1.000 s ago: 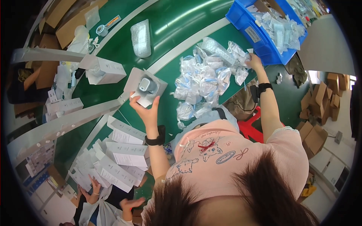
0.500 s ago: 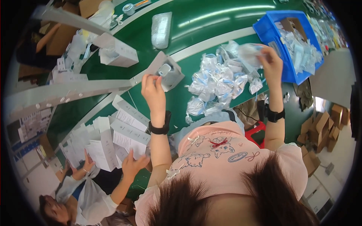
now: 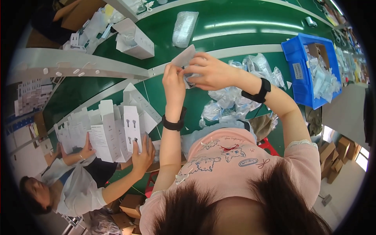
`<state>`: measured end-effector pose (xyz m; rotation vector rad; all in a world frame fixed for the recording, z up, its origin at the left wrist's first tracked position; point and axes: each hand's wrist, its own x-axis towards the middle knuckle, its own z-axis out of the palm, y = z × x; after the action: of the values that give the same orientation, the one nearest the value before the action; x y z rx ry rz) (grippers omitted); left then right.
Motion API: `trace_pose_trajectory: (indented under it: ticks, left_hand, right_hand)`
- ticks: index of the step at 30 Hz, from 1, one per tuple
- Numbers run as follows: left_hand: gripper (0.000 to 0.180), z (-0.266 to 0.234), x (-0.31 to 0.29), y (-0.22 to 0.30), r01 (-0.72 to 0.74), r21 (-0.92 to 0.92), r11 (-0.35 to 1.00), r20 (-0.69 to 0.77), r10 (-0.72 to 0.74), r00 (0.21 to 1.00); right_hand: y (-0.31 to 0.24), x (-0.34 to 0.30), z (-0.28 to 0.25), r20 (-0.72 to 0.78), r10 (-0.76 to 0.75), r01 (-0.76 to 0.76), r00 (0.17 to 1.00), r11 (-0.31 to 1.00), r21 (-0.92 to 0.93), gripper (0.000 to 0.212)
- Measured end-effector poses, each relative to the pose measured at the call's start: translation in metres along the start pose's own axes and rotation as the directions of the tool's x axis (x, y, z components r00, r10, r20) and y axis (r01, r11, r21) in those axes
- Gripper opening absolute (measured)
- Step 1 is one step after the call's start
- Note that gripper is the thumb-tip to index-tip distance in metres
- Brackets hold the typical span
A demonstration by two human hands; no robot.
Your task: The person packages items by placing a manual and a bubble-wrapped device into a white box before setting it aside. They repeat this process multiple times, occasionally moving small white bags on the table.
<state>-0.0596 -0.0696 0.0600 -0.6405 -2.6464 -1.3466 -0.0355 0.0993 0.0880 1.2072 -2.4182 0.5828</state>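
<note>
My left hand (image 3: 174,84) grips a small white-and-grey box (image 3: 184,57) with its lid flap raised, above the green table. Over the opening of that box, my right hand (image 3: 209,71) has its fingers curled down. What the right fingers hold is hidden behind the hand. A pile of small clear plastic bags (image 3: 225,98) with white and blue contents lies beneath and beside my right forearm, partly covered by it.
A blue bin (image 3: 291,72) with bagged items stands at the right. Bubble wrap (image 3: 185,29) and an open white carton (image 3: 137,41) lie beyond a metal rail. At left, a co-worker's hands (image 3: 143,154) hold a row of white boxes (image 3: 103,135).
My right hand has moved left from the pile, where it held a clear plastic bag, to the small box in my left hand. The co-worker's hand has closed in on the white boxes.
</note>
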Motion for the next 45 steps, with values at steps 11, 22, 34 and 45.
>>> trace_pose_trajectory:
  ticks: [11,22,34,45]
  left_hand:
    - [0.029,-0.048,-0.014,-0.005,0.05,-0.009,0.999,-0.193,-0.051,0.98]
    - [0.088,-0.151,-0.086,-0.056,0.445,0.577,0.685,-0.006,-0.541,0.841]
    - [0.077,-0.054,-0.07,-0.018,0.394,-0.072,0.916,0.252,-0.365,0.896]
    - [0.073,-0.041,-0.065,-0.042,0.373,-0.053,0.926,0.176,-0.359,0.917]
  right_hand:
    - [-0.001,-0.035,0.023,-0.105,0.281,-0.272,0.954,0.958,0.095,0.058]
    - [0.052,-0.041,0.057,0.019,0.822,-0.546,0.568,0.36,0.757,0.1]
    - [0.194,-0.055,0.022,-0.754,0.54,-0.818,0.375,0.575,0.006,0.078]
    - [0.2,0.11,0.171,0.296,0.948,-0.993,0.119,0.115,0.03,0.079]
